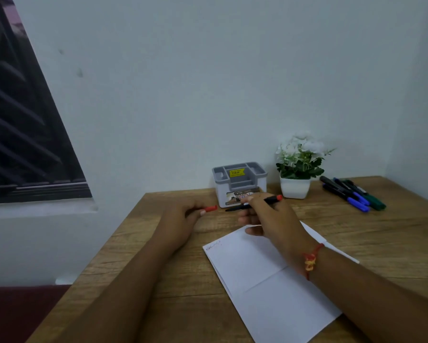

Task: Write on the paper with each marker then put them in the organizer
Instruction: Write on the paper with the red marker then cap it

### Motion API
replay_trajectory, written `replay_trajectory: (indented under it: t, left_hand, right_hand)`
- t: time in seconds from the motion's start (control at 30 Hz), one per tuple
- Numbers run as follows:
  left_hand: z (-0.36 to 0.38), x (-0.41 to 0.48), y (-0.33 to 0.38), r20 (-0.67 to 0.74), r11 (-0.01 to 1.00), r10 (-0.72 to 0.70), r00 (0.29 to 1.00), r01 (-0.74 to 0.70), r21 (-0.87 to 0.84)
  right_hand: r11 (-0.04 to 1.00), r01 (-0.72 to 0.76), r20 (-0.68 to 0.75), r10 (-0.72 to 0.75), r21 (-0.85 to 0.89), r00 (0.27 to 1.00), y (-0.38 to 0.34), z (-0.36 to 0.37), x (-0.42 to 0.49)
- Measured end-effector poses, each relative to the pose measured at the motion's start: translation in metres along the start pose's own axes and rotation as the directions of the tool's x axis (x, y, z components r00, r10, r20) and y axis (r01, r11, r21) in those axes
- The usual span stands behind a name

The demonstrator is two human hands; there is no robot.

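Left hand pinches the red cap; right hand grips the red marker above the paper. Probable step: recapping. Next: align cap with tip, press, then deposit in the organizer at the table far edge.

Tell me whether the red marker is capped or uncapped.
Uncapped. The left hand pinches the red cap, clear of the red marker, which the right hand holds with its narrow dark end toward the cap.
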State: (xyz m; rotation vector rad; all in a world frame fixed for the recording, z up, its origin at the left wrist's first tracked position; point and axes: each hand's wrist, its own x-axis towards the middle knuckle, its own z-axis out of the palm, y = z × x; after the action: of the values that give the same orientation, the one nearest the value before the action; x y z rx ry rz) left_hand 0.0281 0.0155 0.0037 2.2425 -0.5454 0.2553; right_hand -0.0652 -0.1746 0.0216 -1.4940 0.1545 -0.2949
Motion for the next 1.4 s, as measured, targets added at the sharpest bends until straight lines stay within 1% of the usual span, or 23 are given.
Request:
replay_trajectory:
  t: [0.13, 0.23, 0.37, 0.47, 0.63, 0.8, 0.87, 0.97, 1.17, 1.3, 1.4]
  left_hand:
    - [-0.005, -0.006, 0.007, 0.016, 0.994, -0.001, 1.000, 0.003, -0.109]
    - [-0.003, -0.006, 0.009, 0.017, 0.988, 0.017, 1.000, -0.015, -0.156]
    - [-0.003, -0.009, 0.015, 0.006, 0.971, 0.059, 0.998, -0.056, -0.233]
    - [-0.003, -0.010, 0.017, 0.011, 0.966, 0.051, 0.999, -0.047, -0.255]
    - [-0.001, -0.011, 0.021, 0.017, 0.971, 0.062, 0.998, -0.057, -0.231]
    - [0.000, -0.011, 0.024, 0.000, 0.958, 0.090, 0.996, -0.087, -0.273]
    - [0.001, -0.012, 0.027, 0.004, 0.958, 0.082, 0.997, -0.078, -0.275]
    - [0.001, -0.014, 0.030, 0.019, 0.951, 0.073, 0.997, -0.064, -0.303]
    - [0.001, -0.019, 0.037, 0.062, 0.892, 0.046, 0.997, -0.013, -0.452]
    - [0.000, -0.019, 0.039, 0.055, 0.841, -0.004, 0.998, 0.033, -0.540]
    - [-0.001, -0.020, 0.040, 0.047, 0.840, -0.020, 0.999, 0.042, -0.541]
  right_hand:
    - [0.992, 0.076, 0.002, -0.077, 0.100, 0.997, -0.005, -0.001, -0.003]
    - [0.988, 0.107, 0.021, -0.110, 0.109, 0.994, -0.005, 0.000, -0.003]
    - [0.987, 0.113, 0.035, -0.117, 0.113, 0.993, -0.003, 0.000, -0.003]
    - [0.988, 0.107, 0.042, -0.112, 0.108, 0.993, -0.003, -0.001, -0.003]
    - [0.991, 0.104, 0.066, -0.110, 0.082, 0.992, 0.000, -0.003, -0.002]
    - [0.991, 0.084, 0.081, -0.093, 0.101, 0.992, 0.003, -0.003, 0.002]
    - [0.990, 0.080, 0.089, -0.090, 0.112, 0.992, 0.003, -0.004, 0.002]
    - [0.992, 0.095, 0.100, -0.103, 0.085, 0.990, 0.002, -0.007, 0.001]
    - [0.989, 0.045, 0.077, -0.056, 0.138, 0.995, 0.003, -0.010, 0.003]
    - [0.987, 0.040, 0.121, -0.060, 0.157, 0.991, 0.003, -0.011, 0.004]
    - [0.988, 0.047, 0.163, -0.071, 0.146, 0.984, 0.002, -0.011, 0.004]
